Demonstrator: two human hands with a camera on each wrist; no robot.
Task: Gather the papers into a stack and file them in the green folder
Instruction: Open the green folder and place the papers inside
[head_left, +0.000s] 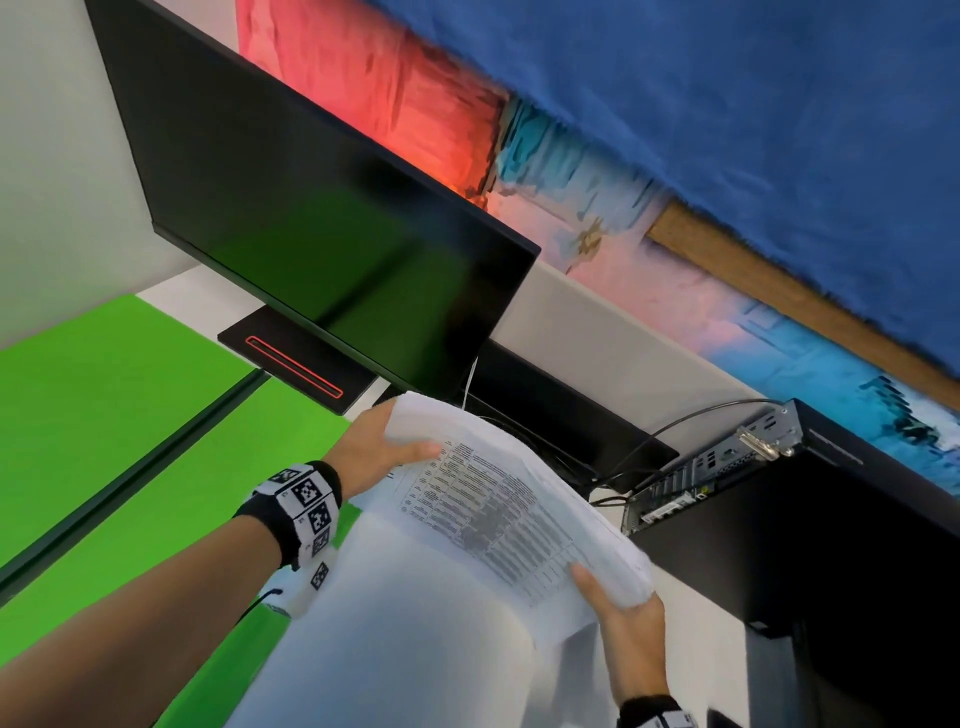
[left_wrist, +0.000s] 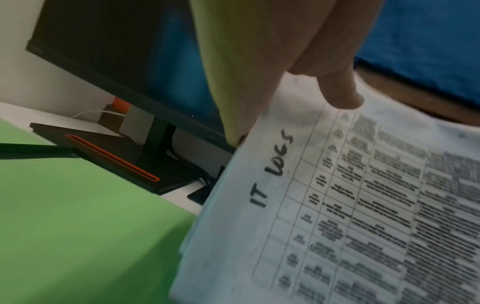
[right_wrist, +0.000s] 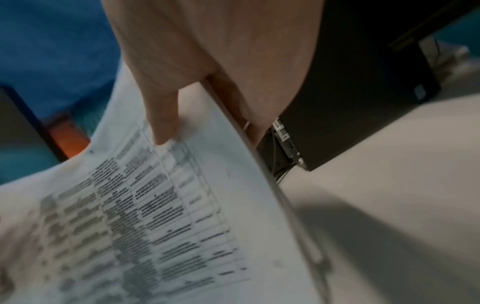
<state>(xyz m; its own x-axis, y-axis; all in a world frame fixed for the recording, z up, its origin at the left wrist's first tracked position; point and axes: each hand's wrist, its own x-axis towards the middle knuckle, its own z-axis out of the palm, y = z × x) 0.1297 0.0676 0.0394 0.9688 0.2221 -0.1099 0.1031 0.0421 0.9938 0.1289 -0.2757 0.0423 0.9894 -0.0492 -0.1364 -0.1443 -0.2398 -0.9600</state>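
Both grips clamped the papers (head_left: 483, 499): left hand (head_left: 374, 447) pinched the far end, right hand (head_left: 623, 623) the near end, thumbs on top. Stack bowed upward between them, above the table (right_wrist: 389, 205). Green folder (head_left: 130, 441) lay open left of the left grip.
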